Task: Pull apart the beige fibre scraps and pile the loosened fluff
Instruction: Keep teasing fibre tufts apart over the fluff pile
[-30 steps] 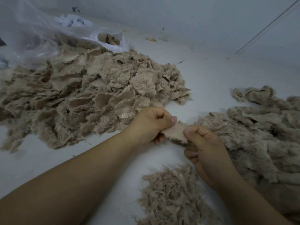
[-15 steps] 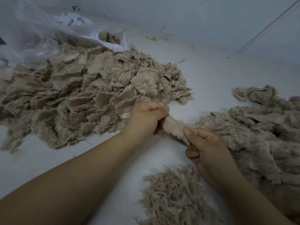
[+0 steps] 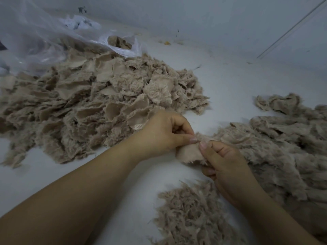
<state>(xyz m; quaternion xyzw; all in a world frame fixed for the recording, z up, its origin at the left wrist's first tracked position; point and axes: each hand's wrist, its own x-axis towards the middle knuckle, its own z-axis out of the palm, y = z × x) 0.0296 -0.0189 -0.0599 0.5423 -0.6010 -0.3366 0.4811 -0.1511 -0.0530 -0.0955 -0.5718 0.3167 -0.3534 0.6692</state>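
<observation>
Left fingers: we see our left hand (image 3: 162, 133) curled, thumb and forefinger pinching the top edge of one beige scrap (image 3: 190, 153).
Right fingers: our right hand (image 3: 224, 167) grips the same scrap at its right side, thumb on top, the other fingers folded beneath.
Scrap: it hangs between the two hands above the white surface (image 3: 228, 85), its frayed lower edge free; both thumbs sit nearly touching at its top edge.
Key relation: the scrap's long axis runs roughly left to right between the pinches, so we judge that drawing the hands apart along that line would tear it; neither hand is nearer than the other.
Fluff pile (image 3: 191, 214): directly below the hands, towards the near edge of the surface, close enough to drop loosened fibre on.
Unworked scraps (image 3: 99, 103): a big heap at the left, spilling from the bag.
Plastic bag (image 3: 53, 36): clear, far left corner, its mouth showing a few beige pieces inside.
Right heap (image 3: 283, 147): matted beige material along the right edge, just behind our right hand.
</observation>
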